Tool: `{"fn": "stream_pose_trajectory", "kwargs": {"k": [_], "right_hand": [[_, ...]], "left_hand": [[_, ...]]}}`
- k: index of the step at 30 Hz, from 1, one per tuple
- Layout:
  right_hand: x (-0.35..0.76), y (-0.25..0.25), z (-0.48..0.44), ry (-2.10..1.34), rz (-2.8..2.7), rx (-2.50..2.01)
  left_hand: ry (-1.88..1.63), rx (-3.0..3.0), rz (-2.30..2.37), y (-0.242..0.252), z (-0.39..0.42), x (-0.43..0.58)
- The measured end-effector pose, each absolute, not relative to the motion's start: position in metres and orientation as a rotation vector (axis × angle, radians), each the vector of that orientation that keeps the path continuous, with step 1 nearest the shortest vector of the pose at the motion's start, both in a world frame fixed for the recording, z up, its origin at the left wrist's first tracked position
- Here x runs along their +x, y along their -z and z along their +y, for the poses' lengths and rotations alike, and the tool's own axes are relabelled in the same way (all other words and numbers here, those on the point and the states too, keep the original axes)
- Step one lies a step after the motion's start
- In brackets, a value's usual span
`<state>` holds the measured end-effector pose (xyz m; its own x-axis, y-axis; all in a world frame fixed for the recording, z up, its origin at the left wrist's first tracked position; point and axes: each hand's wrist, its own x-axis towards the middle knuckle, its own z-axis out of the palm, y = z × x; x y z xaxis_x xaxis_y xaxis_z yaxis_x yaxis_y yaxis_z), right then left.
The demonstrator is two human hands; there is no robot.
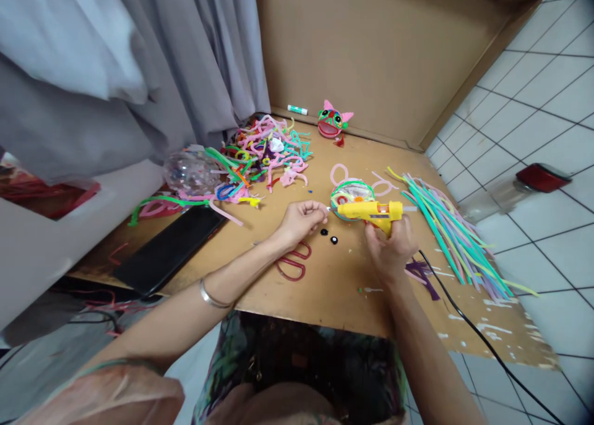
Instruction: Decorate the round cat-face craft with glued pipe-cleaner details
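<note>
Seemingly pinching a tiny piece (pixel 328 209) in left hand's grip (pixel 302 219), just left of the glue gun (pixel 371 211); could get scorched by a drip, so close. Partly behind the glue gun, a decorated round form (pixel 351 192). Clasping the glue gun in right hand's grip (pixel 393 245).

The right hand (pixel 394 247) holds a yellow glue gun (pixel 371 211); left of it, the left hand (pixel 302 219) pinches something tiny (pixel 328 209).

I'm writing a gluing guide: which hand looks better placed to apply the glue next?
Probably the right hand: it holds the yellow glue gun, whose nozzle points toward the left hand. The left seems busy pinching a small whitish piece, too tiny to identify.
</note>
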<state>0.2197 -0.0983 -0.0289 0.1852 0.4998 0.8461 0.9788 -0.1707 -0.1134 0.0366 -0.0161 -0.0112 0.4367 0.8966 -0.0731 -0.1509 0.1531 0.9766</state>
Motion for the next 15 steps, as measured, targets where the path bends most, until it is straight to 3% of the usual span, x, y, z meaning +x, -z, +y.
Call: {"fn": "stream_pose_trajectory", "kwargs": {"k": [15], "right_hand": [[0.2212,0.0319,-0.0994,0.915,-1.424,-1.771]], "left_hand": [[-0.891,1.193,0.789,0.0110,-0.0174,0.0375]]}}
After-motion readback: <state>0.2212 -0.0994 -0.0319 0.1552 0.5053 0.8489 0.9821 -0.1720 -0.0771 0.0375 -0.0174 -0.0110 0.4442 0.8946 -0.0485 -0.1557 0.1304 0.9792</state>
